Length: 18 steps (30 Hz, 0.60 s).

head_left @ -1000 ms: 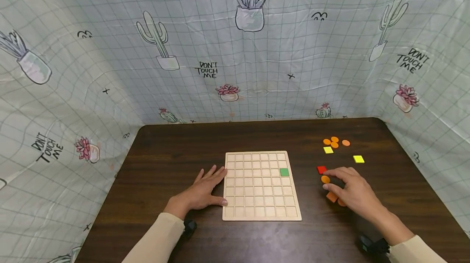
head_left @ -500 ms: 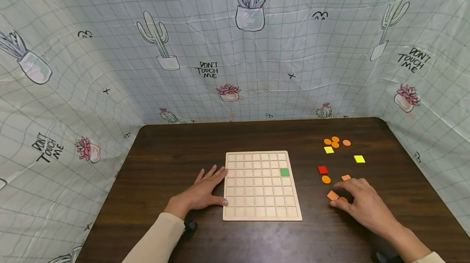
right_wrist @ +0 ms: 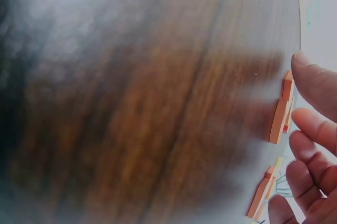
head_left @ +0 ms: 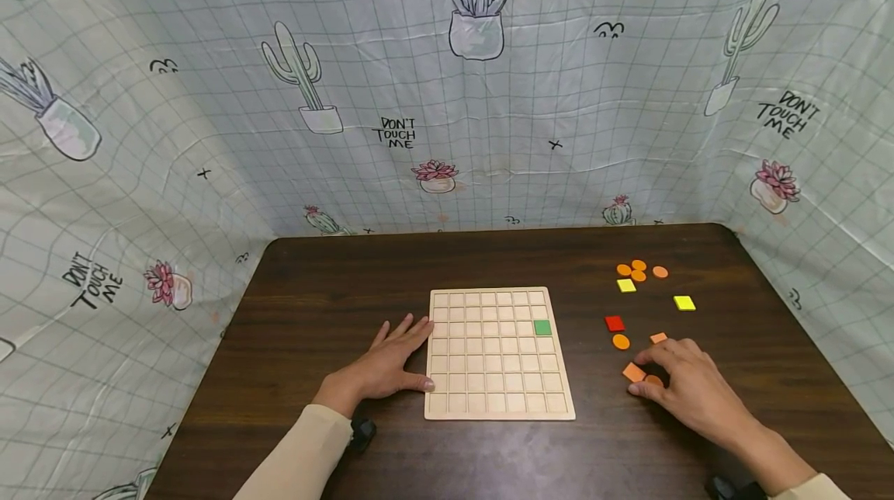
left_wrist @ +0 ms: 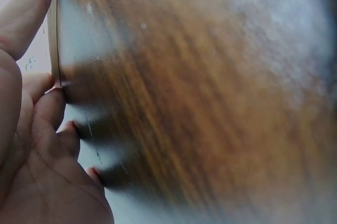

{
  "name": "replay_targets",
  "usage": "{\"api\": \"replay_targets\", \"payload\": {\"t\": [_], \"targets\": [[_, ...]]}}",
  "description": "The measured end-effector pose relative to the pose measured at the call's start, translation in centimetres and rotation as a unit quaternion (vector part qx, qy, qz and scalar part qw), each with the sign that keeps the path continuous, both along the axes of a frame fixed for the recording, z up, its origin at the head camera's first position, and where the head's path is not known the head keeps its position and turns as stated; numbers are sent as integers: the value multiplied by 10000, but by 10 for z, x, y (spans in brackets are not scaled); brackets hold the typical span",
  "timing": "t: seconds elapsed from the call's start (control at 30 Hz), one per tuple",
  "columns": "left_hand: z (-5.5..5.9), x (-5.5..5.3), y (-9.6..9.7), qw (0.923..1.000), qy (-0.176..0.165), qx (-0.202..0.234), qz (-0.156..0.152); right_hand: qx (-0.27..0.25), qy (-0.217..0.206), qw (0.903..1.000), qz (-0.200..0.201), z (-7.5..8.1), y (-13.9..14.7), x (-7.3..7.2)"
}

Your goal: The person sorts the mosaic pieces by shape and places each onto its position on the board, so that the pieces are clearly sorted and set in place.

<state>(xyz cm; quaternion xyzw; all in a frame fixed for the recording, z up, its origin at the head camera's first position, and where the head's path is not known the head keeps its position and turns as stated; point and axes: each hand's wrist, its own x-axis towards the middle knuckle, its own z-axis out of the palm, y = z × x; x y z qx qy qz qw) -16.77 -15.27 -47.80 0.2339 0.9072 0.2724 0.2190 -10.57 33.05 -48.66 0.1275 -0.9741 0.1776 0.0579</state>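
Note:
My left hand rests at the left edge of a wooden grid board, its fingers spread and its thumb and fingertips touching that edge. One green square tile lies in a cell near the board's right side. At the right, my right hand is low over the table, thumb and index finger spaced on either side of an orange square tile. An orange round piece lies partly behind the thumb. In the right wrist view, a gap shows between the fingertips and the orange tiles.
A red square tile and an orange disc lie between board and right hand. Another orange square is beyond the knuckles. Farther back are several orange discs and two yellow squares. Printed cloth surrounds the dark table.
My right hand has moved from beside the red tile and orange disc, nearer to me and rightward, to the orange square. The left hand and board have stayed in place.

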Motion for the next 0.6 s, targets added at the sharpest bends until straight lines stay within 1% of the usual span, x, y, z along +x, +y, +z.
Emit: {"api": "replay_targets", "payload": {"t": [0.27,0.37,0.5,0.6], "targets": [[2,1,0,10000,-43,12,8,111,-156,9998,86,-2,2,-5],[3,1,0,10000,-57,7,4,104,-104,9998,159,-2,0,-5],[3,0,1,10000,-36,-12,1,47,94,9992,373,-2,-4,-7],[2,0,1,10000,-12,-40,-11,11,100,9989,457,-2,-5,-9]]}}
